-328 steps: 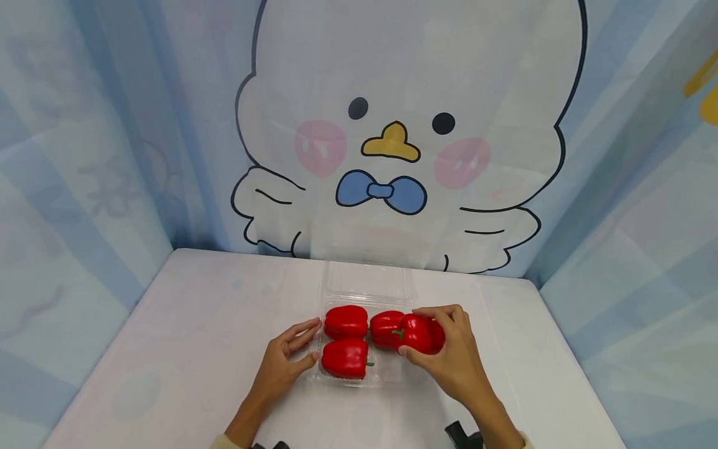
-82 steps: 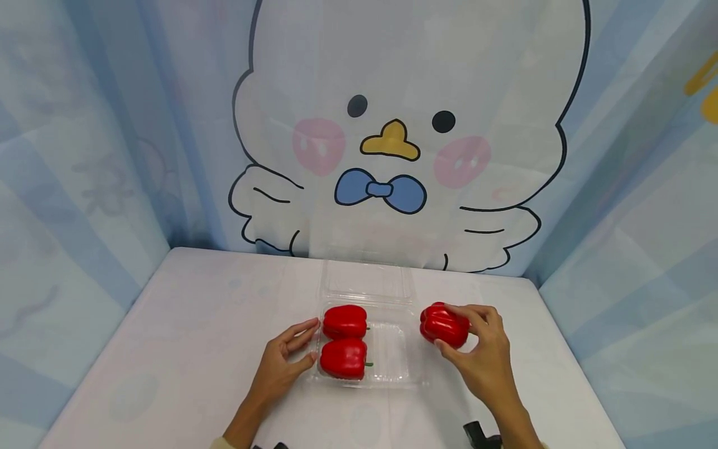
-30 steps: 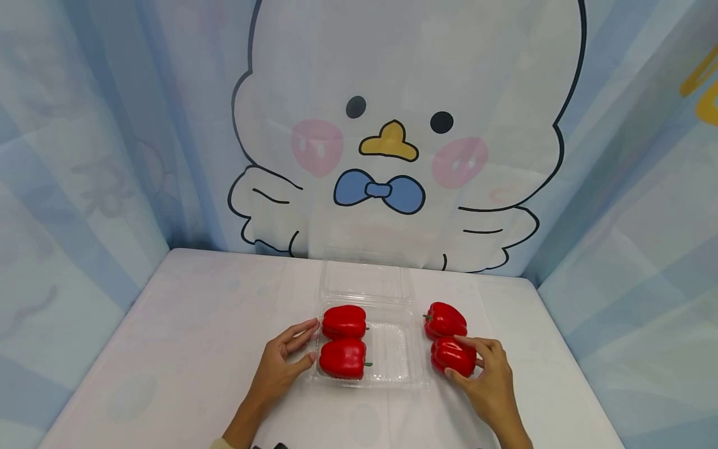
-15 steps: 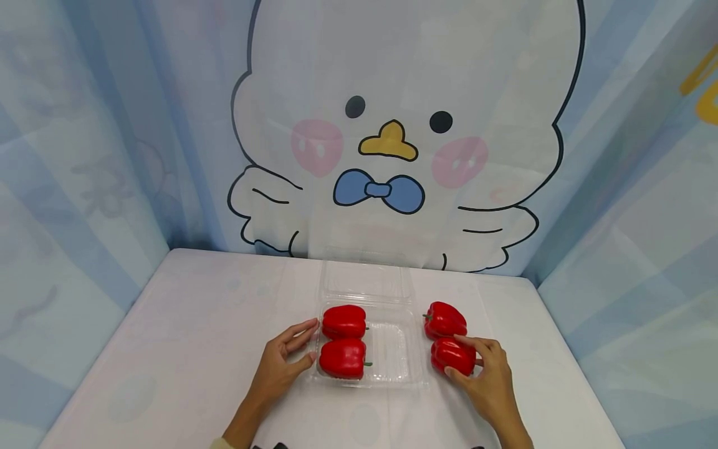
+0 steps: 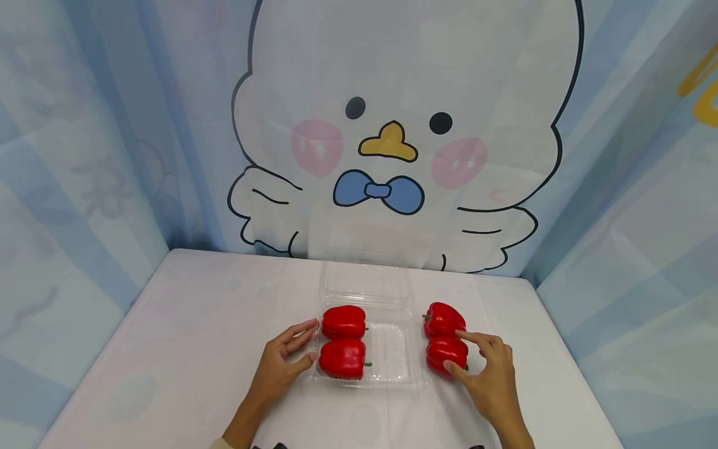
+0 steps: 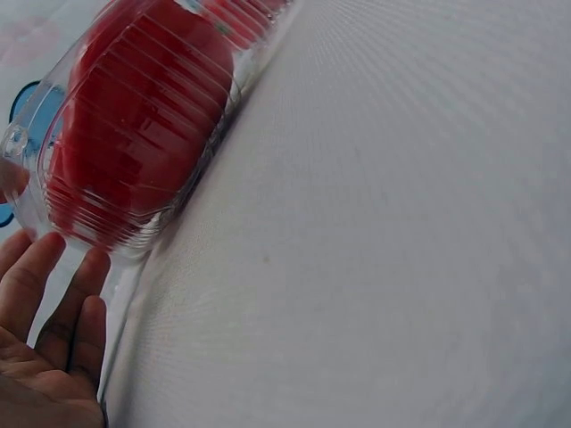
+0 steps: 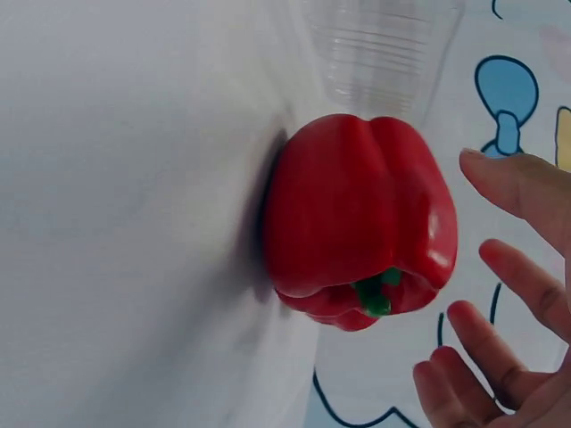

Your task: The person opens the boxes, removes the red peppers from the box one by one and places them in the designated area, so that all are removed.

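Two red bell peppers, a rear one [image 5: 344, 322] and a front one [image 5: 341, 358], lie in the left half of a clear plastic clamshell box [image 5: 392, 362]. My left hand [image 5: 283, 362] rests at the box's left side, thumb and fingers spread along its edge. To the right of the box, two more red peppers sit on the table, a rear one [image 5: 444, 319] and a nearer one [image 5: 445, 354] with its green stem toward me. My right hand [image 5: 488, 374] is beside the nearer pepper. In the right wrist view its fingers are spread, apart from that pepper [image 7: 357, 214].
The box's clear lid [image 5: 367, 280] is folded back toward the rear of the white table [image 5: 213, 324]. A cloth backdrop with a cartoon bird [image 5: 387, 218] hangs behind the table, with blue and white cloth on both sides.
Two peppers have gone from the box's right side to the table at right. My right hand has just let go of the nearer one, which shifted slightly left. My left hand stays put.
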Action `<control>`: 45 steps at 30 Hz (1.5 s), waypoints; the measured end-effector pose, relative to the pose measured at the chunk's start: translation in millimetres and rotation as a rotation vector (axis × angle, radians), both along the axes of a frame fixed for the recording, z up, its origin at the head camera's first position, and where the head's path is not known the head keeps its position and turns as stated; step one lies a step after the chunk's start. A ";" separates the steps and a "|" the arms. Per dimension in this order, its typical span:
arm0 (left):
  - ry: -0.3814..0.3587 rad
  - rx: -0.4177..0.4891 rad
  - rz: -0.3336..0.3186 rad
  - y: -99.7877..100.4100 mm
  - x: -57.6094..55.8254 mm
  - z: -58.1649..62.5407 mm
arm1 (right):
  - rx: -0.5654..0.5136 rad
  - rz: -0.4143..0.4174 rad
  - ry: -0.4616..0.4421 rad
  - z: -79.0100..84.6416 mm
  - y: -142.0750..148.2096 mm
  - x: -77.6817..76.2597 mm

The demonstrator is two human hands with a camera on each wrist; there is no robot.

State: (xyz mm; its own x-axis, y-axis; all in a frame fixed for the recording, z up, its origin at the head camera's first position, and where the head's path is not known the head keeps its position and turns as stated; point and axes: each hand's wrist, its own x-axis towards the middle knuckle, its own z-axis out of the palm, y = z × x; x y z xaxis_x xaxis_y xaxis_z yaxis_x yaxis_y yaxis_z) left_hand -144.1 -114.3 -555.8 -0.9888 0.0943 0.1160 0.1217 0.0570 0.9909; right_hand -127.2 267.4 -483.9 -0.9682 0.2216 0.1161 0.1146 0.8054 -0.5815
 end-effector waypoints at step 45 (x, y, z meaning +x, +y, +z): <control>-0.006 -0.004 0.004 -0.1 0.5 -0.1 | -0.184 0.255 0.187 11.8 -100.2 12.9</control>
